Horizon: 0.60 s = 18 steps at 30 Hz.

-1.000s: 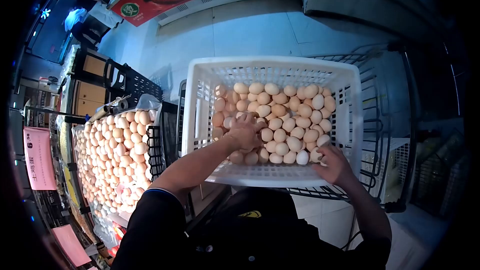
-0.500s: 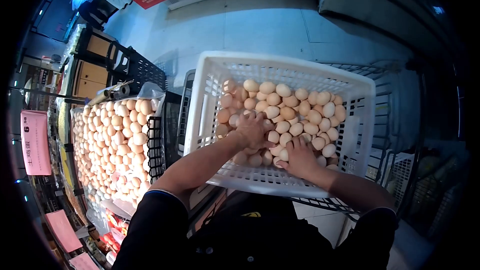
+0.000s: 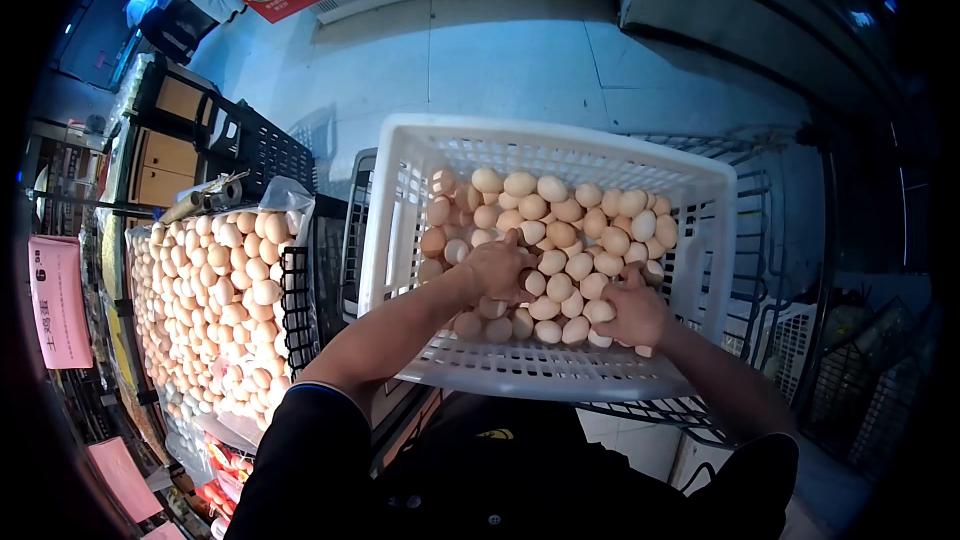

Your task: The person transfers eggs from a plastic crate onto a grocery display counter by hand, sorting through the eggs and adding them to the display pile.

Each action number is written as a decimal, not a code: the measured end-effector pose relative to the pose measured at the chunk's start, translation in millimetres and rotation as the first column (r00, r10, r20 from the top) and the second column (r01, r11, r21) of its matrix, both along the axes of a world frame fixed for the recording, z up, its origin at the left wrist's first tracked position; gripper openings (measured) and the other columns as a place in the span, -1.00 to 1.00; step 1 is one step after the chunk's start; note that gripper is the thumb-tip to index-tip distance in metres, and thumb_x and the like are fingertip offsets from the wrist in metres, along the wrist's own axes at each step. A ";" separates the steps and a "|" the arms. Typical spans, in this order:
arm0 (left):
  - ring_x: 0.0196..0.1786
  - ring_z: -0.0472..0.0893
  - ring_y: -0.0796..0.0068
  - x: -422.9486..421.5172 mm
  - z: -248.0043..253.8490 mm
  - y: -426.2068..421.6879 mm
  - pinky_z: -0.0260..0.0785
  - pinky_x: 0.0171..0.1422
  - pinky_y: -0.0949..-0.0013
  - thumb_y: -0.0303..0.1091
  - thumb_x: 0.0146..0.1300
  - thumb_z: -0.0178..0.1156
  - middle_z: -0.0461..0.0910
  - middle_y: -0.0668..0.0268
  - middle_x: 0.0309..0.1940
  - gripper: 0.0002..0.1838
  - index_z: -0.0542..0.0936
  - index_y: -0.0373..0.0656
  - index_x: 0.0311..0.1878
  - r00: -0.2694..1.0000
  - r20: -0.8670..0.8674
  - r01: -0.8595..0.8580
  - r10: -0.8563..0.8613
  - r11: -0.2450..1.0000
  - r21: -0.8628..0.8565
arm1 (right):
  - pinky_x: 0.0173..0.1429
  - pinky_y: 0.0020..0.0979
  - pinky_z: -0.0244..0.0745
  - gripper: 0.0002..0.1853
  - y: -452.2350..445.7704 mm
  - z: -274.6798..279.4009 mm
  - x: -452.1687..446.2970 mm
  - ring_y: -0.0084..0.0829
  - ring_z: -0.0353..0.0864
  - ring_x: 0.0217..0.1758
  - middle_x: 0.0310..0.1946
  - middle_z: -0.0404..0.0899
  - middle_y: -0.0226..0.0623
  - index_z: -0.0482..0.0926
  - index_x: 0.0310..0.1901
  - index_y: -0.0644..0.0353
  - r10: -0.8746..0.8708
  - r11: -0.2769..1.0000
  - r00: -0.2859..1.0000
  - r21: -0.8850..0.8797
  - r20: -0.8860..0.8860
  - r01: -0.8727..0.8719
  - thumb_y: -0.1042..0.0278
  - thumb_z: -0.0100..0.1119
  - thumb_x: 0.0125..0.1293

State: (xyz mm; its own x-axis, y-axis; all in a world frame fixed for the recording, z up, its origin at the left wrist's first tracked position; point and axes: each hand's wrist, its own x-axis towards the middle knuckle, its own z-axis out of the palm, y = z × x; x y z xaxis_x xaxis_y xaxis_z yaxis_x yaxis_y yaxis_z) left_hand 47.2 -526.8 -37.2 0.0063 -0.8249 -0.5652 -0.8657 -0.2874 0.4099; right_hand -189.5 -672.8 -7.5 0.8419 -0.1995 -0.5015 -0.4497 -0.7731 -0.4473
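Note:
A white plastic crate (image 3: 548, 142) with slotted walls holds many loose brown and cream eggs (image 3: 563, 210). My left hand (image 3: 495, 270) reaches into the left-middle of the pile, its fingers curled down among the eggs. What lies under that palm is hidden; one egg (image 3: 535, 283) touches its thumb side. Toward the crate's right front, my right hand (image 3: 637, 312) is curled, with an egg (image 3: 599, 311) against the thumb side. Its other fingers bend over the neighbouring eggs and partly hide them.
A metal shopping cart (image 3: 755, 240) is under and beside the crate. On the left stands a big display of eggs (image 3: 215, 290), with a black basket (image 3: 270, 150) behind it and a pink price sign (image 3: 60, 300) beside it. A person (image 3: 150, 5) is at the far upper left.
My right hand has moved right within the pile, uncovering eggs between the two hands. My left hand stays around the same eggs, more tightly curled. The view has shifted slightly.

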 end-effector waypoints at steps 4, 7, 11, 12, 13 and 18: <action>0.01 0.60 0.07 5.1 4.7 -4.1 0.45 0.11 0.14 0.23 -0.08 0.36 0.50 0.02 0.02 -0.27 0.54 0.06 0.16 0.997 -0.049 -0.063 0.062 0.997 -0.032 | 0.10 -0.14 0.47 -0.48 -26.1 -13.6 6.5 -0.05 0.48 0.10 0.04 0.38 0.02 0.66 -0.14 0.05 0.215 0.974 0.958 0.116 -0.191 -0.196 -0.08 0.36 -0.13; 0.02 0.60 0.17 14.3 24.6 -11.5 0.46 0.09 0.23 0.23 -0.02 0.32 0.59 0.09 -0.04 -0.27 0.53 -0.02 0.17 0.912 -0.250 -0.318 0.327 0.945 0.074 | 0.07 -0.15 0.49 -0.41 -30.2 -4.3 23.6 -0.06 0.53 0.06 0.04 0.45 0.04 0.68 -0.09 0.03 0.345 0.939 0.877 0.119 -0.335 -0.324 -0.18 0.35 -0.13; -0.30 0.64 0.42 21.9 42.3 -18.4 0.51 -0.28 0.37 0.25 0.23 0.11 0.65 0.30 -0.32 -0.41 0.55 -0.04 0.09 0.043 -0.703 -0.625 0.710 0.568 0.536 | 0.10 -0.17 0.48 -0.31 -31.9 -16.7 37.7 -0.11 0.52 0.11 0.00 0.56 0.05 0.67 -0.03 0.04 0.422 0.903 0.784 0.139 -0.456 -0.405 -0.30 0.33 -0.12; -0.36 0.62 0.43 23.8 60.8 -15.5 0.50 -0.37 0.42 0.25 0.27 0.07 0.64 0.27 -0.31 -0.42 0.54 -0.05 0.09 -0.167 -0.724 -0.567 0.669 0.536 0.626 | 0.11 -0.17 0.48 -0.30 -31.8 -17.0 40.3 -0.11 0.52 0.11 -0.01 0.57 0.04 0.66 -0.01 0.04 0.443 0.892 0.765 0.145 -0.468 -0.427 -0.31 0.33 -0.12; -0.42 0.61 0.45 25.4 77.0 -10.5 0.49 -0.45 0.47 0.24 0.30 0.03 0.63 0.25 -0.30 -0.42 0.54 -0.06 0.09 -0.372 -0.706 -0.491 0.603 0.517 0.701 | 0.11 -0.19 0.48 -0.28 -31.9 -14.7 42.8 -0.11 0.53 0.10 -0.01 0.58 0.01 0.65 0.01 0.07 0.449 0.891 0.757 0.171 -0.474 -0.421 -0.31 0.34 -0.12; -0.50 0.50 0.20 22.3 116.2 21.5 0.32 -0.60 0.36 0.39 0.31 -0.24 0.54 0.08 -0.30 -0.28 0.50 -0.11 0.03 -0.743 -0.625 -0.387 0.241 0.607 0.694 | 0.08 -0.34 0.47 -0.15 -40.9 3.6 43.8 -0.20 0.60 0.01 0.01 0.60 -0.12 0.55 0.10 0.18 0.356 0.925 0.809 0.300 -0.467 -0.234 -0.32 0.41 -0.14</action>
State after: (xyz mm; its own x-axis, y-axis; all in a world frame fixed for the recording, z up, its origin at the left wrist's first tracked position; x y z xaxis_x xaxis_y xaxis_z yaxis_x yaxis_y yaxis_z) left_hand 69.5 -505.4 78.9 0.0059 -0.9273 -0.3742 0.9781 -0.0725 0.1951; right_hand -145.7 -713.7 -3.9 0.4574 0.1826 -0.8703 -0.4241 -0.8154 -0.3939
